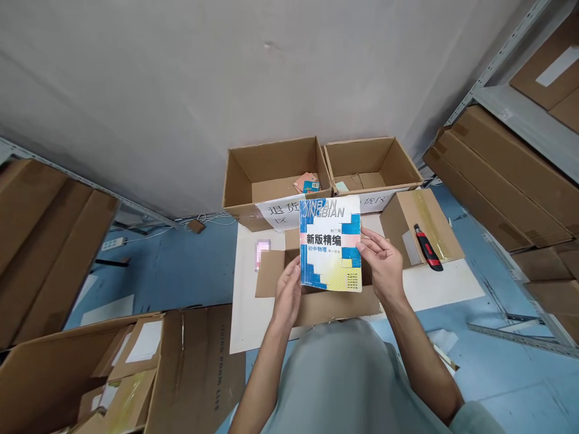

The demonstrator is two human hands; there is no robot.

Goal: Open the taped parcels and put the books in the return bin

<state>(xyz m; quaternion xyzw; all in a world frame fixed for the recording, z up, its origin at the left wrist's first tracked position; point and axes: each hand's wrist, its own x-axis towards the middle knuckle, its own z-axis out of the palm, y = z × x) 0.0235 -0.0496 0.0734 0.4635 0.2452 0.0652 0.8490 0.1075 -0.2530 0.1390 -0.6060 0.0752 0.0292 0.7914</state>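
Note:
Both my hands hold a paperback book (330, 241) upright, its blue, white and yellow cover facing me. My left hand (288, 291) grips the lower left edge, thumb in front. On the right edge, my right hand (382, 263) pinches the book between thumb and fingers. Beneath the book an open small cardboard box (337, 308) stands on the white table (246, 319); the book hides much of its inside. A red and black box cutter (427, 248) lies on a closed, taped carton (436, 220) to the right of my right hand.
Two open labelled boxes stand at the back: the left box (235, 181) holds a few booklets (308, 182), the right box (407, 175) something pale. A large carton (199, 367) with small parcels is at lower left. Shelves of cartons (502, 175) flank both sides.

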